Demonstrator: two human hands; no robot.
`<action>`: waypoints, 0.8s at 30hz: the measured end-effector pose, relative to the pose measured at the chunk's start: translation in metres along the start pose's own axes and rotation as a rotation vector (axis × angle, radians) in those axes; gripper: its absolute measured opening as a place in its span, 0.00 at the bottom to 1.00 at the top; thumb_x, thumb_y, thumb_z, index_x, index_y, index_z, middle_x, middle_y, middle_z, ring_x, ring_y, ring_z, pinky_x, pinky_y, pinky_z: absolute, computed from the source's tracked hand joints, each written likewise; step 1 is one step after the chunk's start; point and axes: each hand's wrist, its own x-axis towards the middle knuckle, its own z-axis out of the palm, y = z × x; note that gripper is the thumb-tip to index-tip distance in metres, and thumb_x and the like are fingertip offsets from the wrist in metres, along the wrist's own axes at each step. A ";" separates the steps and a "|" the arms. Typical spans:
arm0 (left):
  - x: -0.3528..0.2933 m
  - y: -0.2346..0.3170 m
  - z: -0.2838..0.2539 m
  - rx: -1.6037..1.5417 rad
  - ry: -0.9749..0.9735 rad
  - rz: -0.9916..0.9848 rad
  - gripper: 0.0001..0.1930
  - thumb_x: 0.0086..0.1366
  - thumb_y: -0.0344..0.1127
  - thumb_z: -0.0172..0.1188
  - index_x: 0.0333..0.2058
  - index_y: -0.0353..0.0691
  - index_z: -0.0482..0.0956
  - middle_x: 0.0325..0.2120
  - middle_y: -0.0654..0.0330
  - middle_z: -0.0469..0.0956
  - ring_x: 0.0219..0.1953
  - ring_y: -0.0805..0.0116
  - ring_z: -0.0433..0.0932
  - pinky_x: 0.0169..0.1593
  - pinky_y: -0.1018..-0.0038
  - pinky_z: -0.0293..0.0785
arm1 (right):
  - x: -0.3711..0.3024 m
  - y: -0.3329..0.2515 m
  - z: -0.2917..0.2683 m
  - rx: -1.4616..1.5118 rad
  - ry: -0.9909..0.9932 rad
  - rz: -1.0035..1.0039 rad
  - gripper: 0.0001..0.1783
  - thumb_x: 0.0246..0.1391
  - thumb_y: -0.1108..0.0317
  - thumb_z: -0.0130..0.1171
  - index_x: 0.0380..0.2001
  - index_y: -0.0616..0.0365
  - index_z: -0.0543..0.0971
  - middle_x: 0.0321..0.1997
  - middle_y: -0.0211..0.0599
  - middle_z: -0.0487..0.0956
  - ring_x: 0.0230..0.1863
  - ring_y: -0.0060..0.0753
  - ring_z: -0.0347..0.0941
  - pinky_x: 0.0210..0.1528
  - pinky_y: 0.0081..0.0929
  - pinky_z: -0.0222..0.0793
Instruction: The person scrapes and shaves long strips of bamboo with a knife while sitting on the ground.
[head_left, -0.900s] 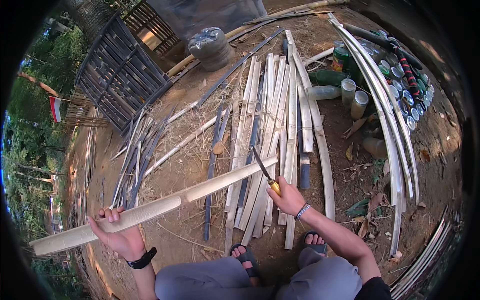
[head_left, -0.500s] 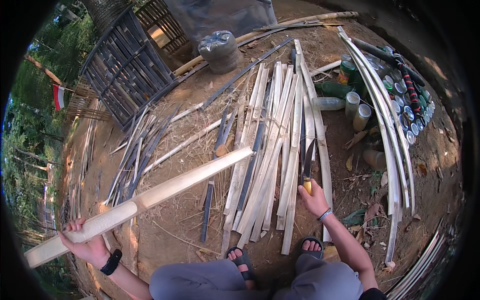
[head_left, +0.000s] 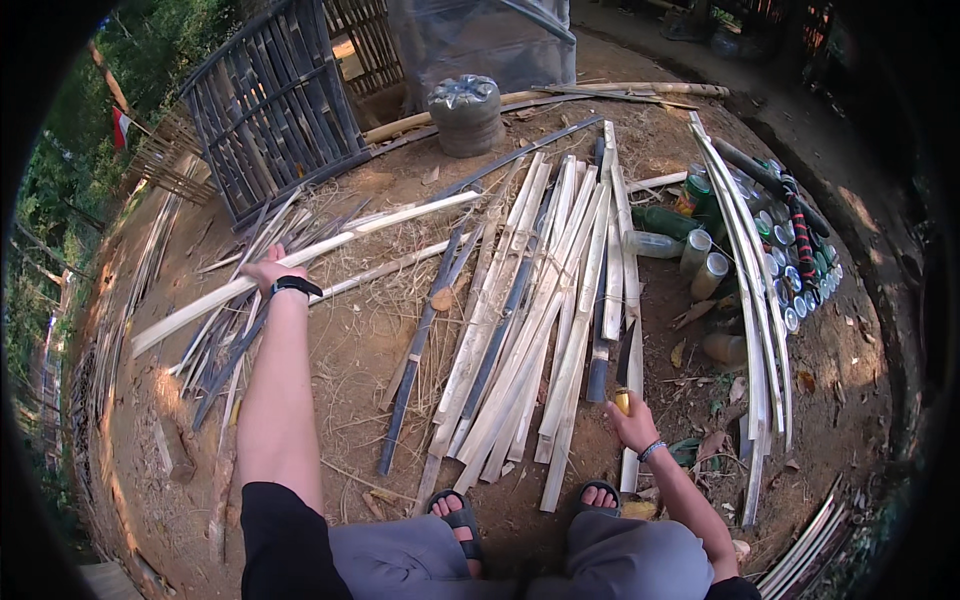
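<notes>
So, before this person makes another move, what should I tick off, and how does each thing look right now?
1. Knife held by its yellow handle: ok, the right hand grips it.
2. Blade aimed away from the grey-clad knees: ok.
3. Hands well apart: ok, the left hand reaches far out to the left.
4. Long pale strip firmly gripped: cannot tell, the left hand is on it but its finger closure is unclear.
5. That strip resting on the heap of thin strips: cannot tell from this angle.
6. Toes covered: not ok, the open sandals leave them bare.
</notes>
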 end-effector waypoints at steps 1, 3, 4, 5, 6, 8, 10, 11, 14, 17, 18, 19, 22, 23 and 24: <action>-0.050 -0.040 -0.003 0.021 0.072 -0.130 0.43 0.67 0.68 0.31 0.62 0.31 0.56 0.59 0.53 0.68 0.61 0.65 0.67 0.67 0.42 0.33 | -0.004 0.025 -0.020 -0.065 0.047 -0.010 0.19 0.56 0.57 0.58 0.31 0.65 0.69 0.18 0.42 0.74 0.16 0.32 0.72 0.20 0.33 0.67; -0.016 -0.062 -0.046 0.031 0.158 -0.151 0.43 0.67 0.67 0.30 0.62 0.31 0.57 0.59 0.52 0.67 0.66 0.64 0.60 0.69 0.49 0.35 | -0.016 -0.005 -0.016 -0.065 -0.052 0.069 0.19 0.55 0.57 0.58 0.31 0.66 0.70 0.19 0.43 0.75 0.18 0.33 0.74 0.21 0.33 0.70; -0.036 -0.084 -0.059 0.041 0.185 -0.222 0.42 0.68 0.66 0.31 0.61 0.29 0.59 0.59 0.51 0.68 0.65 0.62 0.61 0.70 0.53 0.41 | -0.027 -0.009 -0.033 -0.089 -0.069 0.108 0.19 0.55 0.57 0.58 0.31 0.66 0.70 0.19 0.43 0.76 0.18 0.34 0.75 0.22 0.33 0.70; -0.032 -0.095 -0.079 0.119 0.203 -0.281 0.41 0.68 0.65 0.31 0.59 0.28 0.62 0.58 0.51 0.68 0.65 0.58 0.60 0.69 0.55 0.46 | -0.035 -0.014 -0.044 -0.097 -0.099 0.131 0.19 0.55 0.57 0.58 0.31 0.66 0.70 0.19 0.43 0.76 0.18 0.34 0.75 0.22 0.33 0.70; -0.023 -0.104 -0.097 0.123 0.196 -0.324 0.38 0.69 0.65 0.32 0.58 0.33 0.63 0.60 0.52 0.63 0.66 0.56 0.57 0.68 0.55 0.48 | -0.041 -0.022 -0.052 -0.105 -0.133 0.152 0.19 0.55 0.57 0.58 0.31 0.66 0.70 0.20 0.43 0.76 0.19 0.35 0.75 0.22 0.34 0.70; -0.004 -0.121 -0.143 0.130 0.142 -0.479 0.31 0.69 0.63 0.35 0.61 0.49 0.61 0.65 0.56 0.55 0.67 0.54 0.53 0.66 0.52 0.52 | -0.043 -0.028 -0.069 -0.326 -0.208 0.149 0.22 0.54 0.53 0.58 0.33 0.66 0.71 0.24 0.49 0.78 0.25 0.43 0.78 0.29 0.38 0.73; -0.008 -0.129 -0.167 0.183 0.150 -0.541 0.33 0.66 0.65 0.42 0.64 0.56 0.55 0.65 0.55 0.54 0.68 0.53 0.52 0.64 0.49 0.54 | -0.033 -0.036 -0.079 -0.496 -0.262 0.074 0.25 0.52 0.50 0.58 0.35 0.66 0.73 0.30 0.55 0.79 0.33 0.53 0.79 0.38 0.43 0.72; -0.010 -0.127 -0.173 0.250 0.146 -0.637 0.36 0.64 0.65 0.45 0.65 0.54 0.54 0.65 0.52 0.53 0.67 0.52 0.53 0.64 0.49 0.55 | -0.028 -0.052 -0.083 -0.579 -0.303 0.101 0.27 0.50 0.49 0.59 0.37 0.66 0.74 0.34 0.59 0.79 0.40 0.58 0.77 0.44 0.46 0.71; -0.044 -0.131 -0.169 0.556 -0.038 -0.954 0.44 0.59 0.64 0.55 0.66 0.47 0.50 0.66 0.47 0.51 0.65 0.49 0.56 0.63 0.50 0.57 | -0.003 -0.063 -0.095 -0.838 -0.357 -0.061 0.27 0.49 0.49 0.60 0.38 0.66 0.74 0.34 0.59 0.79 0.40 0.58 0.77 0.44 0.46 0.72; -0.054 -0.148 -0.178 1.260 -0.555 -0.928 0.44 0.54 0.62 0.63 0.58 0.35 0.62 0.53 0.45 0.71 0.53 0.50 0.73 0.56 0.55 0.68 | 0.032 -0.077 -0.073 -0.883 -0.362 -0.094 0.28 0.49 0.50 0.60 0.39 0.67 0.74 0.36 0.60 0.79 0.39 0.59 0.77 0.45 0.46 0.73; -0.050 -0.145 -0.169 1.493 -0.776 -0.818 0.39 0.53 0.62 0.64 0.52 0.35 0.67 0.47 0.47 0.74 0.48 0.53 0.76 0.52 0.57 0.70 | 0.046 -0.085 -0.053 -0.860 -0.311 -0.165 0.28 0.49 0.50 0.59 0.40 0.67 0.73 0.36 0.60 0.79 0.39 0.60 0.77 0.45 0.46 0.73; -0.045 -0.143 -0.159 1.721 -0.991 -0.686 0.34 0.53 0.62 0.64 0.46 0.36 0.73 0.40 0.49 0.78 0.43 0.56 0.78 0.49 0.60 0.72 | 0.056 -0.075 -0.030 -0.819 -0.279 -0.159 0.28 0.49 0.51 0.59 0.41 0.68 0.72 0.36 0.62 0.79 0.39 0.61 0.77 0.45 0.46 0.73; -0.093 -0.156 -0.143 1.969 -1.507 0.003 0.24 0.50 0.57 0.67 0.29 0.39 0.81 0.26 0.53 0.81 0.30 0.60 0.81 0.38 0.66 0.76 | 0.044 -0.050 0.011 -0.690 -0.249 -0.140 0.29 0.49 0.51 0.58 0.42 0.69 0.71 0.35 0.64 0.78 0.39 0.63 0.76 0.45 0.47 0.72; -0.103 -0.164 -0.160 1.903 -1.579 0.156 0.25 0.50 0.57 0.66 0.30 0.38 0.81 0.28 0.52 0.82 0.32 0.55 0.81 0.40 0.63 0.76 | 0.037 -0.054 0.029 -0.642 -0.282 -0.122 0.29 0.49 0.50 0.58 0.42 0.68 0.71 0.35 0.64 0.78 0.40 0.62 0.76 0.46 0.47 0.72; -0.132 -0.171 -0.173 1.908 -1.632 0.152 0.25 0.51 0.58 0.64 0.30 0.37 0.81 0.30 0.49 0.82 0.35 0.51 0.81 0.41 0.62 0.76 | 0.025 -0.049 0.036 -0.603 -0.306 -0.087 0.29 0.49 0.50 0.58 0.41 0.68 0.71 0.36 0.63 0.78 0.40 0.62 0.76 0.46 0.47 0.72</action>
